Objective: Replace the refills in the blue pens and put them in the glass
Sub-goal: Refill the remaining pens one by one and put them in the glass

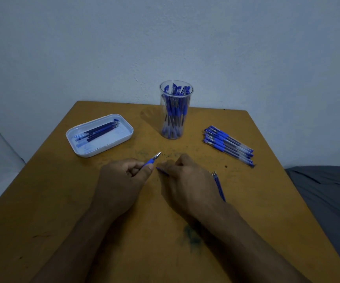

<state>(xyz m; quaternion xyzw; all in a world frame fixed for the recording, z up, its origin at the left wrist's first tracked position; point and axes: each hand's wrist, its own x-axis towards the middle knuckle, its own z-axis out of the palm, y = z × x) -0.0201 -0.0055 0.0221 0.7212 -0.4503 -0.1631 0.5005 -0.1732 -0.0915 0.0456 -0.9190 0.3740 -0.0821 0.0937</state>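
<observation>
Two hands work near the middle of the worktop (257, 201), a scuffed yellow-brown surface. The left hand (122, 180) has its fingers curled round a blue pen (151, 159), pinching it at the grip with the silver tip pointing toward the far edge. The right hand (187, 180) lies just beside it, fingers curled down onto the surface and pinching a thin blue refill (162, 171), of which only a short end shows toward the left hand. Two more refills (219, 186) lie on the worktop, touching the outer side of the right hand and partly hidden by it, metal tips toward the far edge.

Close to the far edge, about midway along it, stands a clear glass (176, 111) packed with upright blue pens. Near the far right corner a row of blue pens (228, 145) lies side by side, well apart from the hands. Toward the far left corner sits a white tray (101, 149) holding several dark blue refills (98, 131). Grey cloth (328, 190) shows beyond the right edge, and a pale wall (165, 37) rises behind the far edge.
</observation>
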